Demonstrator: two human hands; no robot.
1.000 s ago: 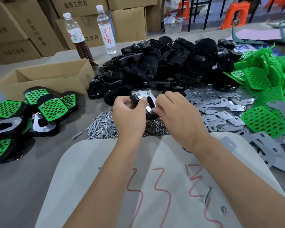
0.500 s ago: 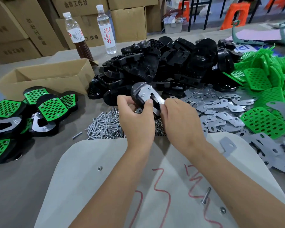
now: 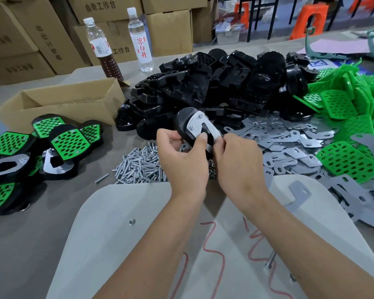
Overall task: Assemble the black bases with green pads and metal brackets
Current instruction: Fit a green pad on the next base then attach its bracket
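Both hands hold one black base [image 3: 184, 124] tilted up above the table, with a metal bracket [image 3: 201, 131] bolted on its upper face. My left hand [image 3: 181, 156] grips its left edge, thumb on the bracket. My right hand [image 3: 238, 160] pinches the bracket's lower right end. Behind lies a big heap of black bases [image 3: 220, 83]. Loose metal brackets [image 3: 289, 139] spread to the right, and green pads [image 3: 350, 108] pile at the far right. Screws [image 3: 138, 167] lie in a heap under my left hand.
Several finished bases with green pads [image 3: 67, 143] lie at the left beside an open cardboard box [image 3: 63, 104]. Two bottles [image 3: 121, 39] stand behind it. A pale board [image 3: 121, 234] with red marks lies in front of me, with a loose bracket [image 3: 298, 195] and a bolt [image 3: 270, 260].
The base with its bracket has been lifted off the table and tilted up toward me. Both hands rose with it and keep hold.
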